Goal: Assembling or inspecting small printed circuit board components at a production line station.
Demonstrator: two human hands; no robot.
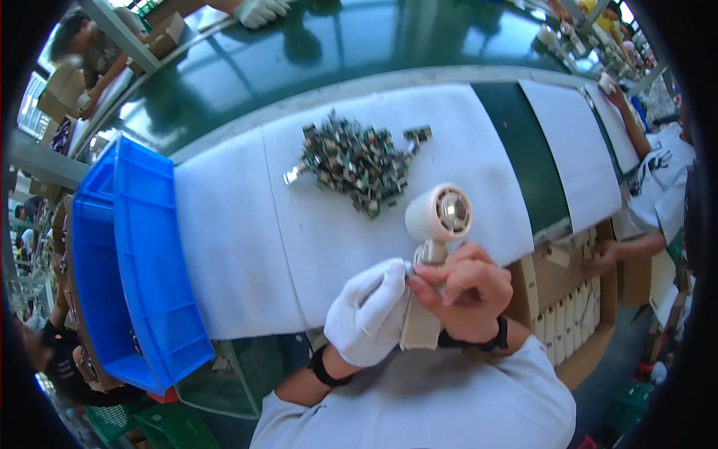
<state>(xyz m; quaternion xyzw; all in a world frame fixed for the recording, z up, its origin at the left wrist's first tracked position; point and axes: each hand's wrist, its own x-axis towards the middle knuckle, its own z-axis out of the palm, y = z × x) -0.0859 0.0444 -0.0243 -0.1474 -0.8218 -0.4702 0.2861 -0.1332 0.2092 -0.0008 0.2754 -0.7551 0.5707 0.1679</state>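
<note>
A pale handheld fan (440,213) with a round, caged head and a cream handle (420,329) stands between my hands, close to my chest. My left hand (366,310), in a white glove, is closed against the left side of the handle, fingertips at the neck. My right hand (470,290), its fingertips bare, pinches with thumb and forefinger at the same spot. Something tiny shows between the fingertips, too small to name. Beyond the hands lies a heap of small green circuit boards (355,165) with metal parts on the white-covered table (224,239).
At the left stands a blue plastic bin (153,269). A cardboard box (568,329) with rows of cream handles is at the right, with a co-worker's hand (602,258) over it. A green conveyor belt (389,41) runs behind; a gloved hand (260,11) rests beyond it.
</note>
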